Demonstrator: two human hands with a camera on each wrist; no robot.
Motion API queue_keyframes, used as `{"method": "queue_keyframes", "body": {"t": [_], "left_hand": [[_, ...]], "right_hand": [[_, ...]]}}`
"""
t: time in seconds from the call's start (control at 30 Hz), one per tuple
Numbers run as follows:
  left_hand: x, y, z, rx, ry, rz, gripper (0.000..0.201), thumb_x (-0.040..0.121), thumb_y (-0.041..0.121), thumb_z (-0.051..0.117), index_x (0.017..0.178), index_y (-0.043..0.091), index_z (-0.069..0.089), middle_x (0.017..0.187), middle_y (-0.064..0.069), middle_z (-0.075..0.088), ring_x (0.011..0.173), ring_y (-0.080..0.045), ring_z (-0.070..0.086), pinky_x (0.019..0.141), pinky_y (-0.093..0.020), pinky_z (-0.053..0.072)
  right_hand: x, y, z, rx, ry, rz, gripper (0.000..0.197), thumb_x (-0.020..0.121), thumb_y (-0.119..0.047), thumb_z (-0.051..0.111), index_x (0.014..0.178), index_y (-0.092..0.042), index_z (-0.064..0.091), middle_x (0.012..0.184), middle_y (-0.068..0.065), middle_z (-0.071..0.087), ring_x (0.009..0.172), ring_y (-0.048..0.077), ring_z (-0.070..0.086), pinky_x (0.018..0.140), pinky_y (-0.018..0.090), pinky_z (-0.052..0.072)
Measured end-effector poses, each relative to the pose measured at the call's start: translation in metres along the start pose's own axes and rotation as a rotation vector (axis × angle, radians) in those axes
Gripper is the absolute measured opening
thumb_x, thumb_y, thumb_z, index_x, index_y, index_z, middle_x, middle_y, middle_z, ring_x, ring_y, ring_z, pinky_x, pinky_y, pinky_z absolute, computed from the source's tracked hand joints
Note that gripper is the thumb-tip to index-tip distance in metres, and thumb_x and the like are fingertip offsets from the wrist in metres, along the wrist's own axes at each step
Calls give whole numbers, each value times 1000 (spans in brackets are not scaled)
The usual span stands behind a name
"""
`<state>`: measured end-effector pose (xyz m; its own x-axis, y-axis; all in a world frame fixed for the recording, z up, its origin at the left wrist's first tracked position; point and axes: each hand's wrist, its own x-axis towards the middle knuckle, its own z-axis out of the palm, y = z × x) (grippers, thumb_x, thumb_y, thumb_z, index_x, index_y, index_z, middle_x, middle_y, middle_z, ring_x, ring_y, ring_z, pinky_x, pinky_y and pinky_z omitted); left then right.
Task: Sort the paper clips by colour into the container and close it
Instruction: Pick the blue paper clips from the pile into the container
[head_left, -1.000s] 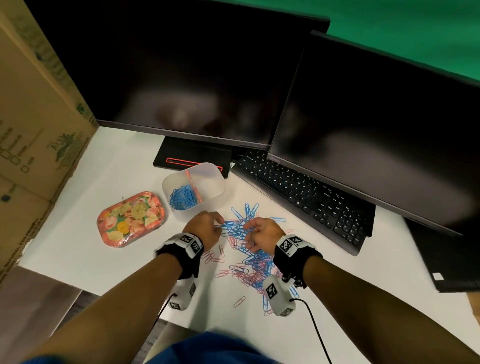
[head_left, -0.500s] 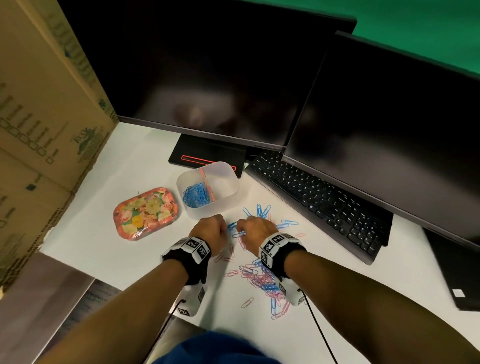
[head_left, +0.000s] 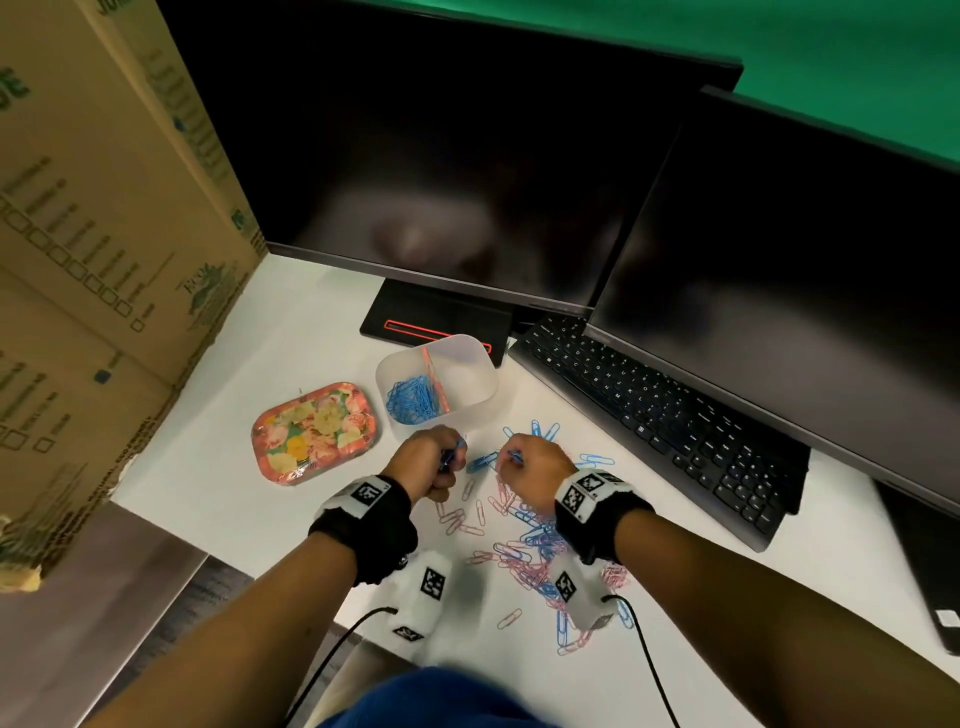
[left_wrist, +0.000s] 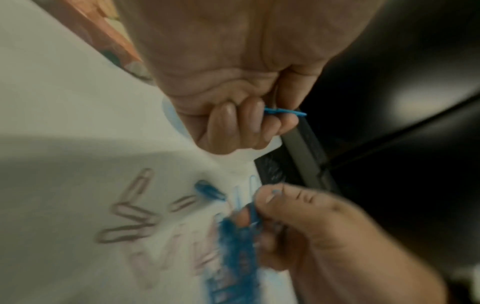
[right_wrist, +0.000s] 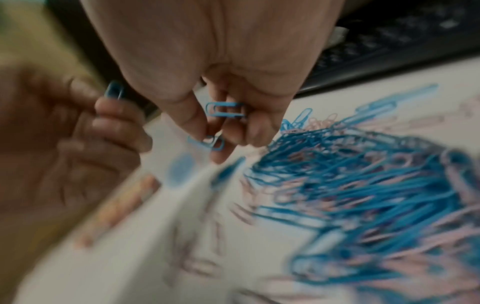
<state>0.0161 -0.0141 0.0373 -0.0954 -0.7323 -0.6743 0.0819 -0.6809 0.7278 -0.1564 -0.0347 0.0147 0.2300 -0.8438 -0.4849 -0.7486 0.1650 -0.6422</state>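
A clear plastic container (head_left: 475, 358) with a pink divider stands on the white desk; its left compartment holds blue paper clips (head_left: 411, 399), and the right one looks empty. Blue and pink clips (head_left: 524, 551) lie scattered in front of it. My left hand (head_left: 434, 462) is curled, holding blue clips (left_wrist: 284, 112) just below the container. My right hand (head_left: 527, 467) pinches blue clips (right_wrist: 226, 110) between thumb and fingers above the pile (right_wrist: 363, 185).
The container's floral lid (head_left: 314, 431) lies on the desk to its left. A cardboard box (head_left: 98, 249) stands at the left. Two dark monitors (head_left: 441, 156) and a black keyboard (head_left: 654, 421) bound the back and right.
The head view has shifted, so the desk appears lower and to the right. Both hands moved up the pile toward the container and drew slightly apart.
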Motion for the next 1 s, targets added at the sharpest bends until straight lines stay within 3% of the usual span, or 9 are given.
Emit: {"method": "queue_keyframes", "body": {"t": [0.07, 0.13, 0.27, 0.43, 0.53, 0.63, 0.8, 0.9, 1.0], "left_hand": [[-2, 11, -1, -131, -19, 28, 27, 90, 23, 39, 64, 16, 44, 57, 0, 40, 46, -14, 22, 47, -22, 17], [-3, 23, -4, -220, -10, 41, 36, 96, 35, 40, 64, 17, 46, 57, 0, 43, 45, -14, 29, 47, -23, 22], [-1, 50, -16, -292, 154, 84, 29, 94, 21, 40, 66, 17, 48, 63, -3, 46, 48, -16, 39, 52, -25, 31], [7, 74, -35, -263, 350, 89, 16, 93, 19, 46, 85, 10, 57, 79, -10, 56, 67, -24, 54, 67, -32, 47], [13, 81, -43, -213, 384, 59, 25, 96, 30, 46, 100, 7, 56, 96, -14, 55, 89, -29, 53, 90, -42, 46], [15, 84, -48, -171, 401, 54, 44, 95, 37, 49, 124, 4, 53, 98, -14, 50, 92, -27, 47, 83, -38, 43], [14, 86, -49, -59, 376, 72, 49, 97, 39, 45, 134, 8, 48, 132, -21, 50, 117, -34, 50, 91, -39, 43], [8, 86, -41, 1, 349, 168, 35, 96, 29, 47, 121, 7, 57, 105, -12, 60, 94, -26, 57, 77, -33, 47], [-2, 73, -27, 187, 248, 267, 14, 88, 11, 51, 89, 10, 65, 74, -6, 64, 66, -21, 57, 56, -23, 40]], "right_hand": [[-1, -8, -4, 324, -27, 38, 16, 91, -1, 51, 85, -14, 58, 75, 10, 65, 53, 13, 55, 52, 23, 42], [-1, -20, -8, 552, -31, 43, 18, 92, 6, 49, 95, -9, 58, 70, 12, 61, 43, 11, 45, 43, 22, 36], [6, -55, -12, 659, -45, 47, 25, 93, 7, 44, 108, -7, 59, 69, 11, 57, 50, 15, 45, 41, 22, 39], [23, -111, -12, 747, -176, 143, 27, 96, 6, 35, 77, -5, 51, 48, 11, 51, 31, 14, 46, 35, 19, 40], [42, -127, -6, 582, -125, 90, 15, 94, 2, 45, 87, -5, 56, 66, 11, 63, 53, 19, 61, 55, 29, 56], [53, -136, -3, 349, -66, 1, 15, 89, -4, 52, 94, -18, 56, 92, 9, 59, 81, 22, 59, 83, 40, 56], [59, -133, -8, 209, -42, -42, 23, 84, -9, 52, 71, -28, 55, 93, 7, 59, 86, 22, 57, 91, 47, 55], [46, -120, -21, 355, -13, -1, 24, 88, -3, 52, 77, -23, 59, 86, 9, 62, 75, 25, 61, 72, 37, 59], [33, -85, -36, 435, 45, 58, 27, 92, 1, 43, 77, -15, 58, 71, 7, 58, 52, 15, 52, 45, 20, 40]]}}
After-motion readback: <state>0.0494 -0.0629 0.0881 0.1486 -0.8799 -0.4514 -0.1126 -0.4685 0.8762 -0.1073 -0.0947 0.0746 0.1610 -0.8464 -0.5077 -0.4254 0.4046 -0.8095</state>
